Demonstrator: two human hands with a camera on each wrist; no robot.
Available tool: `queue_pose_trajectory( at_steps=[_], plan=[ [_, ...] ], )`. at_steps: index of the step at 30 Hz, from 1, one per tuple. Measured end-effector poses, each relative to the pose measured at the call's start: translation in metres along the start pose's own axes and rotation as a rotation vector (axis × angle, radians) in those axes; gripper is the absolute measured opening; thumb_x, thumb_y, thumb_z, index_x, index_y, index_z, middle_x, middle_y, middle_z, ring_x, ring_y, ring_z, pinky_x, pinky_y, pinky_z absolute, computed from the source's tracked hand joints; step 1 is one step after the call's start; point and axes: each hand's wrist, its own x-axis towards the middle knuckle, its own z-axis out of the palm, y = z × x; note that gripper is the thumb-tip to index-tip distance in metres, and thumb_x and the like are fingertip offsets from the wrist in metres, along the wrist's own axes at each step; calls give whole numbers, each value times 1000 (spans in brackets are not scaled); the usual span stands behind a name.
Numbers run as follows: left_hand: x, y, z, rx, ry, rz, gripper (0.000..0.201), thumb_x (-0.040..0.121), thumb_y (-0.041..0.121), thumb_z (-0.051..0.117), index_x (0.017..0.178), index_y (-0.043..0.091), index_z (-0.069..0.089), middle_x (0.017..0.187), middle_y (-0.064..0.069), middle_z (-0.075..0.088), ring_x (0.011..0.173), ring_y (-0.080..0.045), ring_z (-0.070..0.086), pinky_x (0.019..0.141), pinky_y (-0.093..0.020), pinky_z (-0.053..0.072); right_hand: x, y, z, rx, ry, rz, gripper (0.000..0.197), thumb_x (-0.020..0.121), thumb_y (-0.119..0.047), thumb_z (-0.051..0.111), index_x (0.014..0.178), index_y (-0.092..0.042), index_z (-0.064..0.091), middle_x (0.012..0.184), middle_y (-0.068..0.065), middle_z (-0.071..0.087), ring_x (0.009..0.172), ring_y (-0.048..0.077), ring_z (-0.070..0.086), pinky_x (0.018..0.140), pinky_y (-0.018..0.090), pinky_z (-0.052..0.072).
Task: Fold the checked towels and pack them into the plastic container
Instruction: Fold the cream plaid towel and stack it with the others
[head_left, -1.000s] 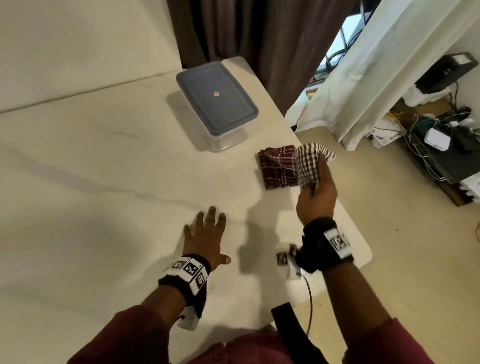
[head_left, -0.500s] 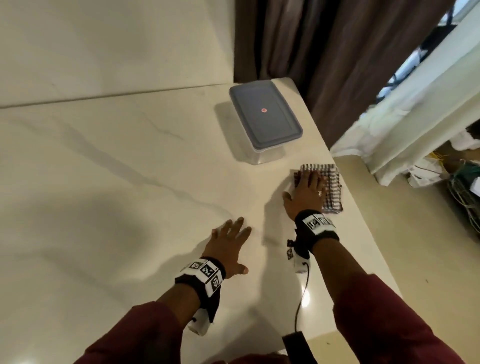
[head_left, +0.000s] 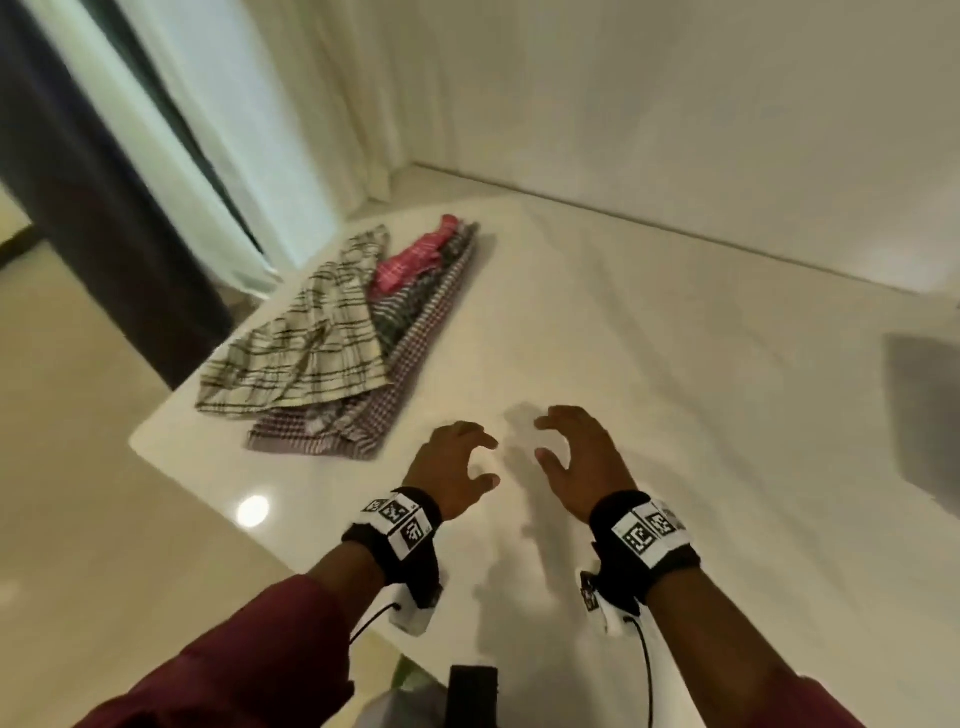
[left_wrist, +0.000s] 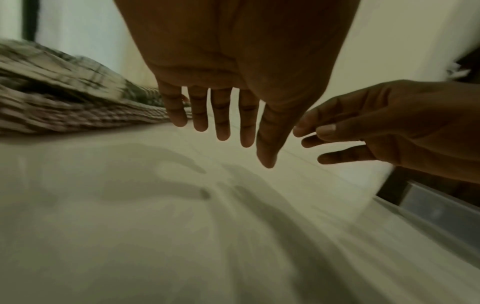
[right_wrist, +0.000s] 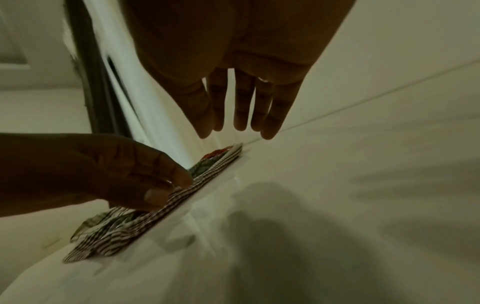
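STEP: fetching the next towel, I judge | left hand (head_left: 453, 470) and right hand (head_left: 582, 462) both empty, fingers loosely spread above the desk (head_left: 675, 364) | checked towels (head_left: 332, 343) heaped just beyond the left hand | NEXT: pinch the top towel; container not clearly in view

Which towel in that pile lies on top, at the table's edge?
The cream towel with dark stripes; it overlaps the small-checked maroon towel, while the pink towel lies farther back.

Maroon sleeves (head_left: 249, 670), black wristbands (head_left: 410, 540) bearing white square-coded tags, and thin black cables (head_left: 647, 670) trailing beneath.
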Motion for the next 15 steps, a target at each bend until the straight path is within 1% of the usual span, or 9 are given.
queue_pose_trajectory(
  at_steps=[1, 2, 4, 7, 8, 9, 12, 14, 15],
  plan=[
    [0, -24, -15, -6, 46, -25, 43, 80, 36, 71, 120, 28, 59, 139, 2, 46, 131, -20, 37, 108, -35, 31, 16, -15, 18, -6, -33, -26, 32, 89, -17, 61, 121, -18, 59, 132, 2, 52, 125, 20, 47, 105, 27, 33],
    [-1, -48, -30, -10, 87, -52, 41, 81, 35, 70, 119, 27, 60, 137, 1, 47, 130, -21, 40, 106, -35, 33, 31, -30, 35, -3, -55, -43, 30, 89, -16, 61, 119, -19, 60, 129, 0, 54, 122, 20, 50, 103, 33, 39],
    [0, -92, -57, -8, 153, -104, 39, 82, 34, 68, 120, 25, 59, 136, 1, 48, 127, -23, 42, 103, -37, 37, 60, -59, 67, 26, -101, -67, 28, 88, -15, 61, 115, -20, 61, 125, -1, 56, 118, 21, 53, 97, 43, 46],
    [2, -151, -87, 22, 209, -127, 42, 83, 28, 64, 124, 22, 57, 131, 0, 50, 119, -27, 48, 93, -38, 44, 107, -105, 114, -22, -192, -138, 29, 85, -12, 60, 114, -17, 62, 122, 2, 58, 112, 25, 56, 93, 45, 48],
    [2, -163, -92, 38, 184, -124, 45, 84, 29, 63, 127, 22, 55, 133, 0, 48, 118, -26, 48, 91, -37, 44, 120, -118, 126, -62, -215, -160, 30, 84, -10, 60, 113, -15, 62, 122, 4, 57, 111, 26, 56, 92, 44, 48],
    [2, -177, -97, 50, 143, -123, 49, 84, 31, 62, 131, 24, 51, 137, 1, 45, 121, -25, 47, 93, -37, 44, 134, -132, 138, -100, -241, -172, 32, 83, -9, 59, 114, -14, 62, 123, 5, 56, 110, 27, 56, 92, 43, 47],
    [0, -205, -96, 127, -31, -109, 59, 86, 38, 60, 140, 27, 41, 152, 1, 30, 134, -25, 35, 104, -37, 37, 167, -161, 169, -253, -327, -149, 40, 85, -7, 57, 123, -17, 56, 137, 3, 45, 119, 26, 51, 96, 40, 46],
    [-4, -214, -90, 141, -41, -85, 61, 87, 38, 59, 143, 30, 37, 155, 4, 24, 137, -25, 30, 106, -38, 33, 182, -170, 185, -391, -372, -129, 48, 86, -8, 58, 131, -20, 49, 145, 4, 35, 122, 27, 48, 97, 40, 46],
    [-6, -217, -89, 135, -33, -81, 62, 87, 38, 58, 144, 31, 34, 156, 6, 23, 137, -25, 28, 106, -40, 32, 188, -174, 192, -454, -389, -120, 53, 85, -7, 59, 133, -21, 46, 146, 5, 33, 121, 28, 49, 96, 41, 47]
  ],
)
